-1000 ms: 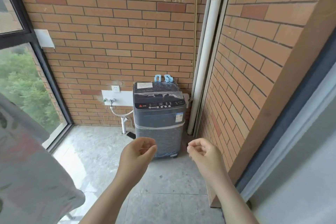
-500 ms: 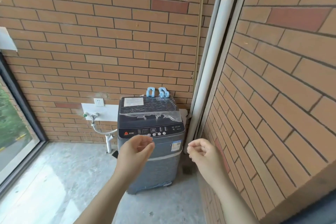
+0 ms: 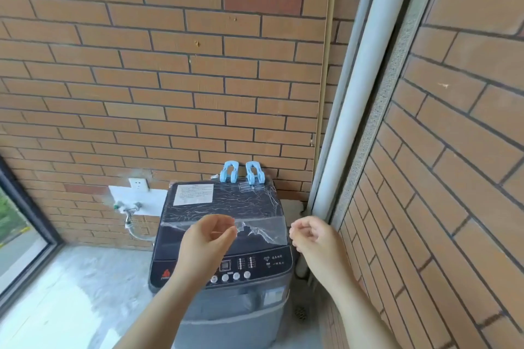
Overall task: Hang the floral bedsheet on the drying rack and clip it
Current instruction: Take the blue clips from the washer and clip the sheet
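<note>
You have stepped closer to the washing machine than you were 1 second ago. It fills much more of the picture now, and you look down on its dark lid and its row of round buttons. The floral bedsheet was at the left edge 1 second ago, and it has slipped out of the picture. You also see less of the window on the left and less of the grey floor than before.

Your 2 hands have stayed much the same. Your left hand is held up in front of the lid, with the fingers softly bent and the thumb close to the fingertips. It holds nothing. Your right hand is just past the right side of the machine, with its fingers loosely curled, and it holds nothing too. The 2 hands are apart and at about the same height.

The 2 blue clips stand side by side at the back edge of the lid, right by the brick wall. They are beyond both hands, past the whole lid, and neither hand touches them. They sit a little nearer your left hand's side.

A white pipe runs up the corner on the right. A tap sticks out of the wall to the left of the machine.
</note>
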### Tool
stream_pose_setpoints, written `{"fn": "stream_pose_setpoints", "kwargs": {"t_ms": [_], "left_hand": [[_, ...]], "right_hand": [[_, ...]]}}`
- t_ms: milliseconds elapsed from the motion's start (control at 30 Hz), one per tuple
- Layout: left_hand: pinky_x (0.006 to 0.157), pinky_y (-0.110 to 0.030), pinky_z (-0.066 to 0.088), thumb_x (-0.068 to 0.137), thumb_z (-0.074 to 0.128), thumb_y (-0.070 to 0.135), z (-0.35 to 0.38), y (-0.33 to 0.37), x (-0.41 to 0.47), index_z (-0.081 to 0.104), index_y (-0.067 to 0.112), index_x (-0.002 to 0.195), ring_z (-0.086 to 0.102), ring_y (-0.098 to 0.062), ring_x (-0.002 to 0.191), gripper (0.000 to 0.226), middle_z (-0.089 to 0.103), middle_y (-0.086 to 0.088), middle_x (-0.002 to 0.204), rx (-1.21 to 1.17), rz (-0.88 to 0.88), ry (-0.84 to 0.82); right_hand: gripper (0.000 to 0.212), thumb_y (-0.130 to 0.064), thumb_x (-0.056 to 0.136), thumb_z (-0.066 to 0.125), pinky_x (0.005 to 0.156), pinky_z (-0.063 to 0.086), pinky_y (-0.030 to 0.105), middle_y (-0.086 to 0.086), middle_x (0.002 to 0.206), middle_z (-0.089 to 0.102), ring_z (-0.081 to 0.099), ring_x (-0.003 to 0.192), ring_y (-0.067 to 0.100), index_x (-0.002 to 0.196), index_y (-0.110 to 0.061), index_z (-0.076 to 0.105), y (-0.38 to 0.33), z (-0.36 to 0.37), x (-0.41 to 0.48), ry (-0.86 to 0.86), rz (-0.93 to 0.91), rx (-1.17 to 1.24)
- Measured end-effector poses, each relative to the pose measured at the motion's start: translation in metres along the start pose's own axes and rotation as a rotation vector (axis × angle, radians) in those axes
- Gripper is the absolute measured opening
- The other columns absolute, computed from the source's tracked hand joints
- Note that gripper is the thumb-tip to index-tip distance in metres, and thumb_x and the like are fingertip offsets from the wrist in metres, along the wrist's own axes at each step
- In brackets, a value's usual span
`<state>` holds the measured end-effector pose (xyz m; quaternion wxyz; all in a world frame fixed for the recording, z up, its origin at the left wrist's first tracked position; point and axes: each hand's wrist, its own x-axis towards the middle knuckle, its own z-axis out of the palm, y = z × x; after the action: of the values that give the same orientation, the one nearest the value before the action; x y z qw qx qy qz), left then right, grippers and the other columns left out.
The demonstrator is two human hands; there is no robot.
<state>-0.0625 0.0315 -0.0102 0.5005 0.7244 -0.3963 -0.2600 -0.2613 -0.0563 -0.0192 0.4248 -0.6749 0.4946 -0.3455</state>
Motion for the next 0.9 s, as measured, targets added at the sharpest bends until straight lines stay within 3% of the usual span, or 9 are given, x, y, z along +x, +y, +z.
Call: {"fn": "stream_pose_setpoints", "kwargs": {"t_ms": [300, 400, 700, 800, 900], "left_hand": [[0.075, -0.033, 0.058, 0.085, 0.068, 0.023, 0.035, -0.016, 0.116, 0.070, 0.026, 0.092, 0.069, -0.008, 0.078, 0.008, 0.074, 0.009, 0.081, 0.047, -0.085, 0.048], [0.070, -0.028, 0.055, 0.086, 0.067, 0.023, 0.040, -0.024, 0.159, 0.069, 0.025, 0.094, 0.069, -0.009, 0.079, 0.008, 0.073, 0.008, 0.082, 0.060, -0.103, 0.047], [0.066, -0.029, 0.053, 0.086, 0.066, 0.022, 0.036, -0.058, 0.296, 0.068, 0.027, 0.091, 0.068, -0.013, 0.077, 0.007, 0.072, 0.006, 0.081, 0.082, -0.173, -0.007], [0.065, -0.029, 0.053, 0.087, 0.065, 0.022, 0.033, -0.069, 0.332, 0.066, 0.027, 0.087, 0.068, -0.012, 0.075, 0.006, 0.071, 0.006, 0.079, 0.116, -0.202, -0.030], [0.060, -0.024, 0.047, 0.086, 0.065, 0.023, 0.035, -0.085, 0.363, 0.066, 0.027, 0.091, 0.066, -0.009, 0.077, 0.006, 0.070, 0.009, 0.084, 0.152, -0.245, -0.033]], "right_hand": [[0.008, -0.024, 0.088, 0.062, 0.077, 0.056, 0.028, -0.009, 0.083, 0.069, 0.065, 0.082, 0.007, 0.083, -0.030, 0.066, 0.027, 0.010, 0.134, -0.091, 0.035, -0.080], [0.007, -0.025, 0.089, 0.061, 0.075, 0.055, 0.024, -0.008, 0.085, 0.068, 0.064, 0.083, 0.008, 0.084, -0.029, 0.065, 0.031, 0.024, 0.174, -0.105, 0.058, -0.104], [0.005, -0.027, 0.088, 0.062, 0.079, 0.057, 0.034, -0.006, 0.086, 0.068, 0.065, 0.082, 0.009, 0.085, -0.029, 0.066, 0.039, 0.074, 0.288, -0.099, 0.184, -0.170], [0.005, -0.028, 0.089, 0.061, 0.076, 0.055, 0.030, -0.007, 0.088, 0.068, 0.064, 0.082, 0.009, 0.087, -0.029, 0.066, 0.042, 0.093, 0.317, -0.111, 0.229, -0.212], [0.006, -0.028, 0.090, 0.060, 0.064, 0.044, 0.014, -0.011, 0.089, 0.066, 0.060, 0.083, 0.005, 0.092, -0.026, 0.065, 0.049, 0.109, 0.344, -0.137, 0.253, -0.294]]}}
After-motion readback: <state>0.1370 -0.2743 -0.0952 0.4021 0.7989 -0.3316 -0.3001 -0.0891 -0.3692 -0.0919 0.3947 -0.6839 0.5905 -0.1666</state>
